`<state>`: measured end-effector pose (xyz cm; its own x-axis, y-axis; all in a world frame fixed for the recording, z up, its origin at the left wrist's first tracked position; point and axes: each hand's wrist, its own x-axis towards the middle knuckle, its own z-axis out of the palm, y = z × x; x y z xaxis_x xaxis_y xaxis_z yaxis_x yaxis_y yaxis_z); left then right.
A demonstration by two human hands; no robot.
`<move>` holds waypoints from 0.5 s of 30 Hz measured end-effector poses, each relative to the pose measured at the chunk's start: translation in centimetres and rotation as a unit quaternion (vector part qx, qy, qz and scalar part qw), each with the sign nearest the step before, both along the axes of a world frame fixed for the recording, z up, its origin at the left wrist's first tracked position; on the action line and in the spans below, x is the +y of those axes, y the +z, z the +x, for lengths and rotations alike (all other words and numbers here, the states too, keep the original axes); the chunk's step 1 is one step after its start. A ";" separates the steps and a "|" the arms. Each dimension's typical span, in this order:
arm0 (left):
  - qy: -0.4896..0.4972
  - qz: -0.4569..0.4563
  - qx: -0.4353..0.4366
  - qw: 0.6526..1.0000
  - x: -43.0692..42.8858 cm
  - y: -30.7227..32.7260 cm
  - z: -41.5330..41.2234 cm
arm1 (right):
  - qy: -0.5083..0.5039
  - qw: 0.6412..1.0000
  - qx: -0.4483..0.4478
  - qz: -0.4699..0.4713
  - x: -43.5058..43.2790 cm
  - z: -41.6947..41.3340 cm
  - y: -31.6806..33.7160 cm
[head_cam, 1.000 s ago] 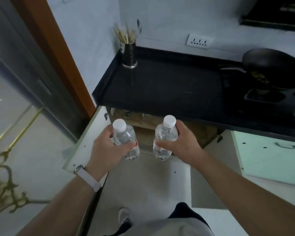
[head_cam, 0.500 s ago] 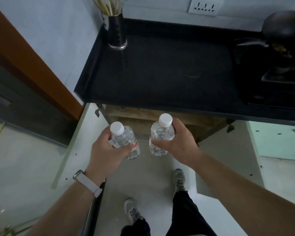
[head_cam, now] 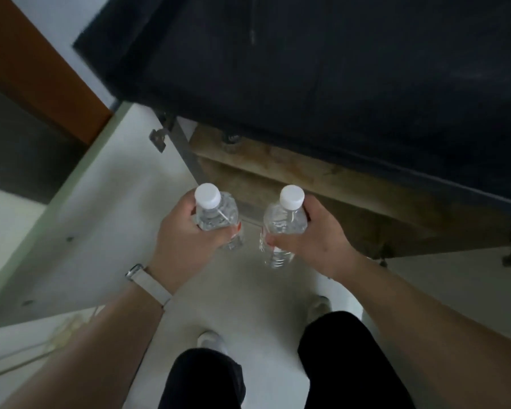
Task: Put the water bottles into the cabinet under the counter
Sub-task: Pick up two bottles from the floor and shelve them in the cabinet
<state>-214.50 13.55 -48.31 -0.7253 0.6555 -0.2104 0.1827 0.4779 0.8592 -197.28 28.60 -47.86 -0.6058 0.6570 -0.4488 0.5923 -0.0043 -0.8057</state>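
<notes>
Your left hand [head_cam: 186, 234] grips one water bottle [head_cam: 217, 215] and your right hand [head_cam: 313, 240] grips the other bottle [head_cam: 282, 228], fingers curled round each. Both stand upright, side by side and apart, just before the open cabinet [head_cam: 322, 184] under the dark counter [head_cam: 337, 69].

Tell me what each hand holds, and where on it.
Left hand grips the left bottle round its upper body; right hand grips the right bottle likewise.
</notes>
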 end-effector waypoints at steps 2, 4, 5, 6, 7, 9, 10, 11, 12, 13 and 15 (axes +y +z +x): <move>0.007 0.009 0.004 1.000 0.5 -4.4 -0.7 | -0.002 1.000 0.021 0.002 0.8 -0.8 -4.3; 0.010 0.014 0.007 1.000 1.1 -8.7 -1.4 | -0.006 0.999 0.040 0.003 1.6 -1.7 -8.6; 0.013 0.015 0.009 1.000 1.4 -10.8 -1.8 | -0.007 0.999 0.050 0.005 2.1 -2.2 -10.6; 0.016 0.016 0.012 1.000 1.7 -12.8 -2.1 | -0.007 0.998 0.062 0.010 2.5 -2.6 -12.5; 0.017 0.017 0.019 1.000 2.0 -14.6 -2.3 | -0.005 0.997 0.074 0.018 2.9 -3.0 -14.1; 0.019 0.018 0.038 0.999 2.6 -18.1 -2.8 | 0.008 0.994 0.103 0.030 3.6 -3.7 -17.1; 0.020 0.021 0.047 0.998 2.9 -19.7 -2.9 | 0.015 0.993 0.116 0.034 3.9 -4.0 -18.3; 0.022 0.024 0.057 0.998 3.2 -21.1 -3.1 | 0.020 0.991 0.128 0.039 4.3 -4.2 -19.6; 0.023 0.029 0.065 0.997 3.5 -22.3 -3.4 | 0.019 0.989 0.142 0.045 4.7 -4.5 -20.8; 0.023 0.035 0.071 0.997 4.0 -23.4 -3.6 | 0.017 0.986 0.155 0.051 5.1 -4.7 -21.9; 0.021 0.057 0.081 0.995 4.8 -24.8 -4.1 | 0.020 0.982 0.176 0.061 5.8 -5.0 -23.3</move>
<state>-218.56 18.37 -73.14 -0.7708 0.6369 -0.0148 0.3052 0.3896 0.8689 -202.31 34.43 -71.11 -0.7361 0.6649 -0.1264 0.2749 0.1230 -0.9536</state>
